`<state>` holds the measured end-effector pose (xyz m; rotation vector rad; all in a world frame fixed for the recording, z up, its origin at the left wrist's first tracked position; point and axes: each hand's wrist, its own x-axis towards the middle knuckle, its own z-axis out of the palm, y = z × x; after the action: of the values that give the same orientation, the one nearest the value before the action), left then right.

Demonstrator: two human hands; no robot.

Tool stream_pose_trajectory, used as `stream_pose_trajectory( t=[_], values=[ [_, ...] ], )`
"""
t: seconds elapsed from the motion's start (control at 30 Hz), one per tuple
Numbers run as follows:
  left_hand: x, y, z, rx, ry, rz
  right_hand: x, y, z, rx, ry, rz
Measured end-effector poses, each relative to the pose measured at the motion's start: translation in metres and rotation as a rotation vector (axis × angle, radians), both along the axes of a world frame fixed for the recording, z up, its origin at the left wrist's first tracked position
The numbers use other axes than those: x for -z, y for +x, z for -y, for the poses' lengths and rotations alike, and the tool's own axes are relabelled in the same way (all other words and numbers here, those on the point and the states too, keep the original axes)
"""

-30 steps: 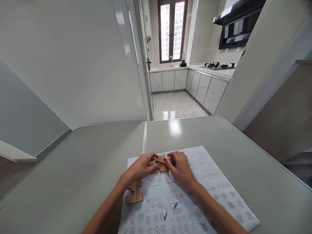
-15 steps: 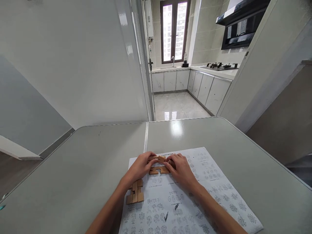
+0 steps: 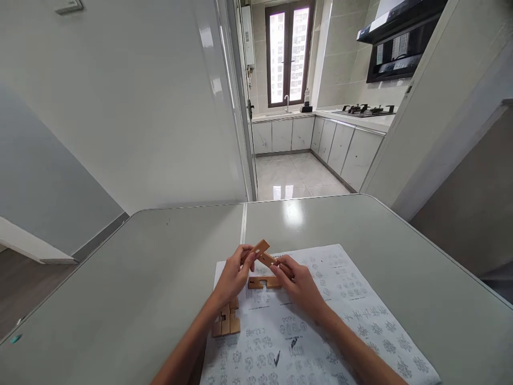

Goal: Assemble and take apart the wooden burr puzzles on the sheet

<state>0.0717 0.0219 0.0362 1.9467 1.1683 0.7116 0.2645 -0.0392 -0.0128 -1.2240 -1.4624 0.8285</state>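
Two wooden pieces (image 3: 263, 246) partly behind fingers (image 3: 289, 262)

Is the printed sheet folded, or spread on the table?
Spread: the printed sheet lies open on the table, with rows of drawings showing.

Cannot see the seven o'clock end of the upper block (image 3: 261, 247), under the left hand (image 3: 235, 271), or the four o'clock end of the lower block (image 3: 267, 260), under the right hand (image 3: 300, 280). Lose part of the cluster (image 3: 226, 324) behind the left forearm (image 3: 200, 323). Cannot read the tiny print on the paper (image 3: 312, 321), cut off at six o'clock. Cannot identify the teal speck (image 3: 16, 339) at eight o'clock.
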Motion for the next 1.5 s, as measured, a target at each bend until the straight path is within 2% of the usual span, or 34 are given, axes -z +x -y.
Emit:
stream_pose_trajectory(
  t=[0.17, 0.27, 0.67, 1.1, 1.3, 1.5],
  values=[
    [0.001, 0.011, 0.014, 0.061, -0.061, 0.211, -0.003, -0.002, 0.001, -0.018, -0.008, -0.036],
    [0.000, 0.013, 0.018, 0.084, -0.077, 0.264, -0.004, -0.004, 0.002, -0.004, -0.005, -0.052],
    [0.005, 0.010, 0.020, 0.102, 0.072, 0.106, -0.010, -0.005, 0.004, 0.060, -0.021, -0.099],
    [0.011, 0.012, 0.024, 0.184, 0.200, 0.083, -0.006, -0.009, 0.008, 0.123, 0.024, -0.032],
    [0.016, 0.011, 0.021, 0.139, 0.265, 0.066, -0.008, -0.010, 0.009, 0.081, 0.007, -0.035],
    [0.018, 0.008, 0.018, 0.060, 0.348, 0.013, -0.005, -0.011, 0.009, -0.026, -0.005, -0.064]
  ],
)
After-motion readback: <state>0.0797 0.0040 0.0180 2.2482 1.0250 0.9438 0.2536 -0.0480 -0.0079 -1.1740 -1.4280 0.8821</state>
